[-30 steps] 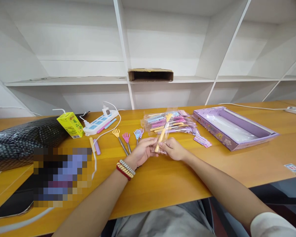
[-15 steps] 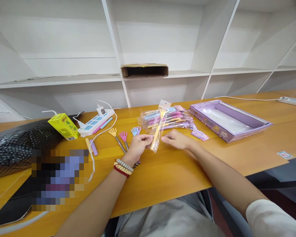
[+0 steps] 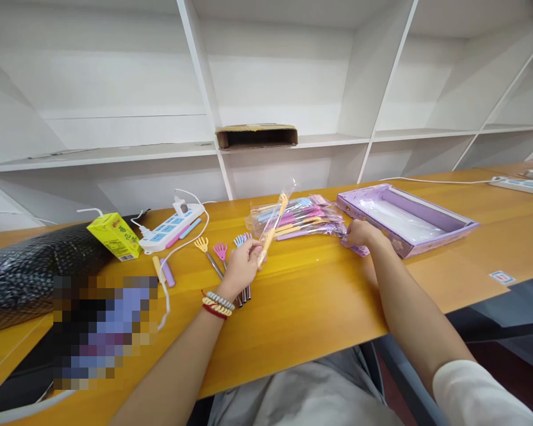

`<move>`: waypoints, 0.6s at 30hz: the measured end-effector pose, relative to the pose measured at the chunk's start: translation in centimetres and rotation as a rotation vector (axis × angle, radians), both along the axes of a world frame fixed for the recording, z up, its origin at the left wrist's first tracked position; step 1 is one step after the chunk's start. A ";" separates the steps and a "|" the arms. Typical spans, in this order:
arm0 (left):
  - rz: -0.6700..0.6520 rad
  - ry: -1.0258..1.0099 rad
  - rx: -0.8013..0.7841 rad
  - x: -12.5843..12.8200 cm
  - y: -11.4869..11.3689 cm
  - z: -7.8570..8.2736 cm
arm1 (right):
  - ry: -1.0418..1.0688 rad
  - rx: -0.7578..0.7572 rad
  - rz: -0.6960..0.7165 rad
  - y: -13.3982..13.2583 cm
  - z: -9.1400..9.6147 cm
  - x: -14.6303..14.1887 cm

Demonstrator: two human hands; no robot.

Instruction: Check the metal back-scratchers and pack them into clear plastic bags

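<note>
The right hand (image 3: 359,232) had left the bagged yellow back scratcher (image 3: 270,228) and reached the purple tag (image 3: 361,252) beside the purple box (image 3: 430,210), its grip unclear. The left hand (image 3: 242,266) alone pinched the scratcher's lower end, tilted up above the tabletop (image 3: 320,307).

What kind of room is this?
Probably a stockroom or packing workroom: rows of white shelves, a long wooden table, and a pile of bagged back scratchers beside a purple box.

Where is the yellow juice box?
Head view: the yellow juice box sits at the left of the table, against the black bag, just left of the white power strip.
</note>
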State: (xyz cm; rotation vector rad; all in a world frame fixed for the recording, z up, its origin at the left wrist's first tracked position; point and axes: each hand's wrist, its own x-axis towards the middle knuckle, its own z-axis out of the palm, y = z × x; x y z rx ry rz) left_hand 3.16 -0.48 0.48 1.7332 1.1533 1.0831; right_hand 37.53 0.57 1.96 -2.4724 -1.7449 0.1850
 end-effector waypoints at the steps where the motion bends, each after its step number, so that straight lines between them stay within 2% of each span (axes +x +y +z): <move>1: -0.019 -0.017 -0.017 -0.1 0.1 0.1 | 0.005 -0.032 -0.021 0.0 0.0 -0.2; 3: -0.044 -0.052 -0.058 -0.3 0.3 0.2 | 0.006 -0.051 -0.056 0.0 0.1 -0.4; 5: -0.040 -0.099 -0.089 -0.4 0.4 0.3 | 0.012 0.029 -0.078 0.0 0.2 -0.7; 8: 0.002 -0.214 -0.106 -0.4 0.8 0.2 | 0.051 0.297 -0.042 0.1 0.5 -1.8; 11: 0.026 -0.313 -0.089 -0.5 1.1 0.3 | 0.197 0.629 0.130 0.2 0.6 -4.2; 15: -0.008 -0.355 -0.107 -0.6 1.0 0.7 | 0.407 0.958 0.350 0.2 -0.1 -8.0; 18: -0.042 -0.366 -0.183 -0.8 0.7 1.1 | 0.472 1.111 0.295 0.3 -0.9 -9.5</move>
